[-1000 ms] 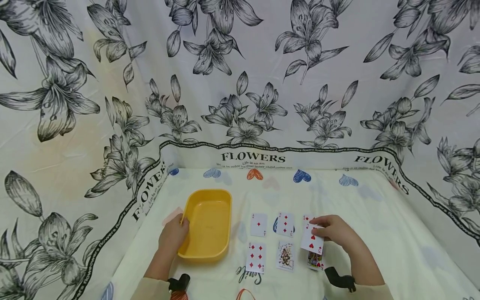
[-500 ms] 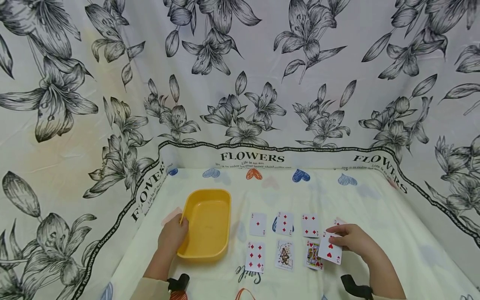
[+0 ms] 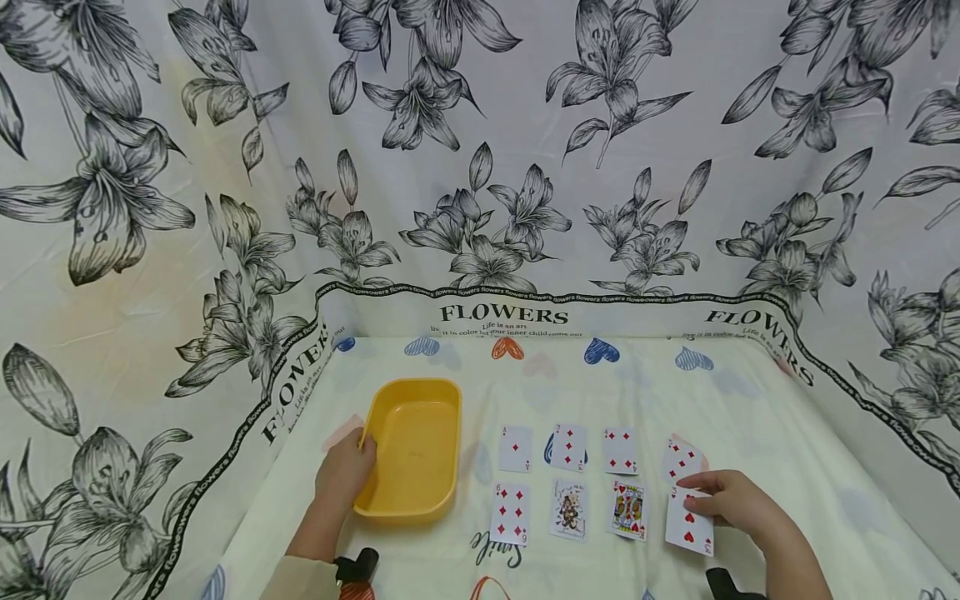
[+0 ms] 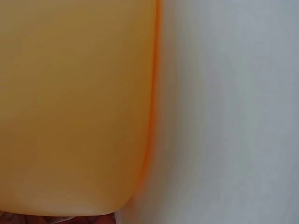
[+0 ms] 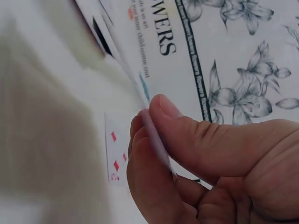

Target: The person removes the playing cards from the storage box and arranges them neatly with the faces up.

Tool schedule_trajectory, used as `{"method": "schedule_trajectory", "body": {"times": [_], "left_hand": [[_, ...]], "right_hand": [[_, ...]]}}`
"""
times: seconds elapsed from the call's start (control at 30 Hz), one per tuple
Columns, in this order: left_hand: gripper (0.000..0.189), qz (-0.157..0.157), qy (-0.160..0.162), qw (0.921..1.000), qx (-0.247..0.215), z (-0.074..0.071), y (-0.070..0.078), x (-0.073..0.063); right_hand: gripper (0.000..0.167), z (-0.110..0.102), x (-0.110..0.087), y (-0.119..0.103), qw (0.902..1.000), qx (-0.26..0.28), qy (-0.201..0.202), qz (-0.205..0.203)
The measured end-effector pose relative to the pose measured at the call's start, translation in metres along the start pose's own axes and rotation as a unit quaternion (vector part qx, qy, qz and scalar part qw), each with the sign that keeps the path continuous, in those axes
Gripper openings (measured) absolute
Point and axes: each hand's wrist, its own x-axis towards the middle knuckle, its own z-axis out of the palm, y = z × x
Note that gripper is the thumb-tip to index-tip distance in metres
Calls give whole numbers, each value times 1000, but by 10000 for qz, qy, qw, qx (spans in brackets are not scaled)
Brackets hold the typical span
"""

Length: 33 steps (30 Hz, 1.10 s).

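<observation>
My right hand (image 3: 733, 502) pinches a three of hearts playing card (image 3: 688, 527) by its edge, thumb on one face and curled fingers behind. In the head view the card is low on the right, just below a five of diamonds (image 3: 681, 458). The right wrist view shows the held card (image 5: 156, 135) edge-on, with part of the five of diamonds (image 5: 115, 154) beyond it. On the left, my left hand (image 3: 347, 467) grips the left rim of a yellow plastic tray (image 3: 456, 442), whose inside is bare. Only its smooth side (image 4: 74, 107) fills the left wrist view.
Cards lie face up in two rows: ace (image 3: 516, 449), three (image 3: 569, 447) and four of diamonds (image 3: 620, 451) behind; six of diamonds (image 3: 511, 514), joker (image 3: 568, 509) and king of hearts (image 3: 627, 510) in front. A flower-printed curtain (image 3: 480, 167) encloses the cloth-covered table (image 3: 765, 417).
My right hand has carried the three of hearts rightward, off the king and past it. The four and five of diamonds are now uncovered. The left hand keeps its place on the tray.
</observation>
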Motion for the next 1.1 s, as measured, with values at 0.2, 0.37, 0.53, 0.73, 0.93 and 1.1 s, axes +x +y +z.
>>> {"method": "schedule_trajectory", "body": {"times": [0.2,0.37,0.53,0.73,0.93,1.1], "left_hand": [[43,70,85,9999,26,0,-1,0],[43,46,81,10000,8,1,-2,0],[44,47,82,10000,30,2,-2,1],[43,72,106,9999,19,3,-3,2],[42,92,91,9999,20,3,-2,4],[38,82,101,9999,6,1,-1,3]], "right_hand": [[38,1,0,10,9996,-254,104,63],[33,4,3,19,9972,-690,274,122],[28,10,2,22,9904,-1272,533,130],[24,17,3,24,9728,-2085,1012,34],[21,23,5,25,9605,-2482,1259,-47],[20,25,6,24,9541,-2685,1327,-86]]}}
